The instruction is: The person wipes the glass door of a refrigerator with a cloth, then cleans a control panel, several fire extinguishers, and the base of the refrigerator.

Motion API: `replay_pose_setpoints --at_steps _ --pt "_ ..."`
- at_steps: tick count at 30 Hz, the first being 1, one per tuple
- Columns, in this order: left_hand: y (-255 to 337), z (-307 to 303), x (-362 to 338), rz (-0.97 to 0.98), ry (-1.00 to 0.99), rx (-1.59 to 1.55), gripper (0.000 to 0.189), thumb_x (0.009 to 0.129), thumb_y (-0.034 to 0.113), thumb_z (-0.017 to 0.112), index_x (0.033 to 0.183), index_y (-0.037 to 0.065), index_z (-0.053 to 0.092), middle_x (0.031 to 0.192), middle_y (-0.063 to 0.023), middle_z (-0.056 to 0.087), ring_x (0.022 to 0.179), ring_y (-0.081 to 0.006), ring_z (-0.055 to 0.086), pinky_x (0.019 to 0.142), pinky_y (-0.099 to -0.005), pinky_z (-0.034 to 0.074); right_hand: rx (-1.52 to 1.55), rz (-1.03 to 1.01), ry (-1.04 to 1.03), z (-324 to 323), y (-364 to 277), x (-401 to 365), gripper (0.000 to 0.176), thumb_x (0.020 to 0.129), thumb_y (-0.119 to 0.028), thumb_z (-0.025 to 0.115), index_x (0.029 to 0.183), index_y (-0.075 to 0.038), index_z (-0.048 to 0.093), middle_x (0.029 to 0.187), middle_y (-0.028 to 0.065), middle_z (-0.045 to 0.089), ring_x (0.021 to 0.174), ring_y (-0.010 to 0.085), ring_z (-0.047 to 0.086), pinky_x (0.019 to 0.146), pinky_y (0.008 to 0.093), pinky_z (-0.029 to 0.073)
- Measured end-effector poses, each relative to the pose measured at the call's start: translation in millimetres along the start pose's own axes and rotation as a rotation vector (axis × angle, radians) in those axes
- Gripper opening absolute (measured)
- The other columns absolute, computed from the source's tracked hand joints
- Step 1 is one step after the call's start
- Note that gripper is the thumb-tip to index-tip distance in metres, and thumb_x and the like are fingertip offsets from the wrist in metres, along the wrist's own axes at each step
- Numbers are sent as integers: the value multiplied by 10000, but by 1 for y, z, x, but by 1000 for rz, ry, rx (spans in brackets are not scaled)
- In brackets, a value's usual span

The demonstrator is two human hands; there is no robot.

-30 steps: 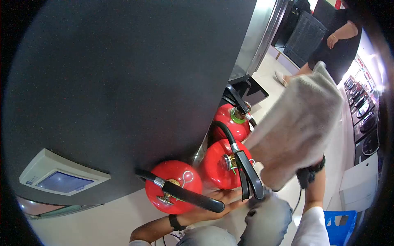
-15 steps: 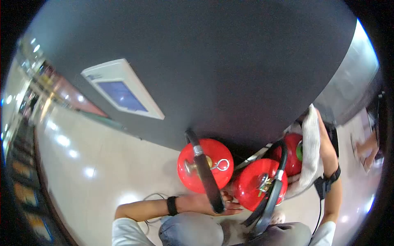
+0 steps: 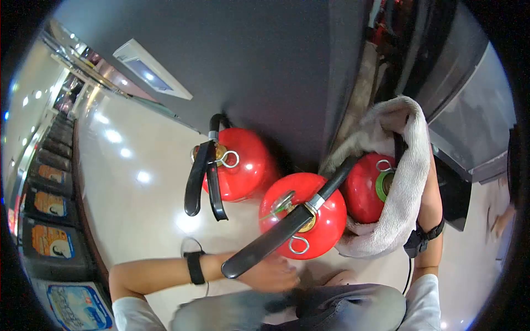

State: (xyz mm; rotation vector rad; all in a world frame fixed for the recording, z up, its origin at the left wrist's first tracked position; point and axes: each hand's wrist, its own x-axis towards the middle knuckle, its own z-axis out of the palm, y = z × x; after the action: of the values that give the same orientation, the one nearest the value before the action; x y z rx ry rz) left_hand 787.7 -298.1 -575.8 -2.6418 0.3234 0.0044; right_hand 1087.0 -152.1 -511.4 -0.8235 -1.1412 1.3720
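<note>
Two red fire extinguishers, one at the left (image 3: 251,165) and one in the middle (image 3: 328,220), stand on the floor. A third red extinguisher (image 3: 361,190) is at the right, with a pale towel (image 3: 406,204) looped around it. My left hand (image 3: 275,274), slightly blurred, is just below the middle extinguisher, partly under its black nozzle. Its fingers look curled, and what they hold, if anything, is hidden. My right forearm runs up behind the towel, which hides my right hand.
A dark panel (image 3: 265,71) with a white framed sign (image 3: 152,71) rises behind the extinguishers. Black bins or boxes with printed labels (image 3: 55,240) line the left side. A grey metal cabinet (image 3: 469,116) is at the right, with part of another person (image 3: 501,218) beyond it.
The view has shifted, showing more of the towel and the gap beside the panel. The middle extinguisher's nozzle now points down-left, and my left hand's fingers, earlier stretched out, look curled.
</note>
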Motion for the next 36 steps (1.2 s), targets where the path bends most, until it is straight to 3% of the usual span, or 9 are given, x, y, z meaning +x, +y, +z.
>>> replay_pose_setpoints --at_steps 2,5,10,13,20,22,23,28,36 --pt "-10 -27 30 -298 92 -399 394 846 163 449 1224 56 472 1235 -122 490 1152 -230 480 925 -364 421 -67 -37 10 -4 3 -7 509 887 -147 529 1344 -59 323 1194 125 511 1061 217 536 867 338 476" --pt "-34 -28 83 -494 410 -385 377 849 181 459 1204 59 495 1256 -113 474 1168 -246 471 935 -364 409 -174 -79 15 -15 5 -13 514 893 -151 524 1351 -52 311 1222 123 487 1090 212 511 900 334 443" --pt "-73 -3 163 -1338 802 -406 374 878 190 463 1230 67 498 1287 -200 432 1189 -340 453 957 -407 393 -357 -128 -40 -41 7 -17 523 903 -157 515 1361 -39 291 1269 120 447 1137 205 468 954 328 389" --pt "-84 26 186 -1294 908 -410 436 788 158 608 1209 77 528 1239 -258 397 1134 -475 431 908 -524 397 -426 -152 -52 -53 9 -12 529 909 -161 510 1367 -32 279 1297 118 423 1166 200 443 987 324 356" --pt "-85 29 173 -1225 892 -436 352 766 111 625 1117 78 613 1238 -264 401 1081 -484 475 860 -577 391 -487 -203 -84 -51 32 -9 515 912 -130 509 1364 -10 294 1355 106 377 1218 187 399 1051 313 291" --pt "-81 38 176 -1276 939 -329 377 738 94 649 1113 111 620 1229 -262 416 1075 -477 486 847 -570 393 -265 -61 90 -42 27 -15 293 870 -83 559 1153 -16 521 986 59 600 844 121 571 751 274 488" --pt "-84 36 182 -1328 963 -298 349 827 142 538 1171 112 594 1279 -223 424 1118 -385 518 933 -446 373 -255 -49 196 -35 22 -18 241 863 -67 558 1098 -13 550 931 36 613 803 105 574 727 263 485" --pt "-83 44 200 -1307 1008 -319 372 804 132 561 1174 130 593 1301 -206 401 1124 -435 483 925 -503 329 -264 -421 151 -38 28 -28 302 827 -15 595 1122 2 536 959 41 622 818 84 579 716 233 485" --pt "-74 14 155 -1116 826 -355 337 775 108 581 1110 97 623 1282 -189 428 1099 -478 456 769 -528 413 -338 -321 244 -20 22 -22 234 897 -42 515 1121 26 523 961 52 618 829 77 572 721 217 463"
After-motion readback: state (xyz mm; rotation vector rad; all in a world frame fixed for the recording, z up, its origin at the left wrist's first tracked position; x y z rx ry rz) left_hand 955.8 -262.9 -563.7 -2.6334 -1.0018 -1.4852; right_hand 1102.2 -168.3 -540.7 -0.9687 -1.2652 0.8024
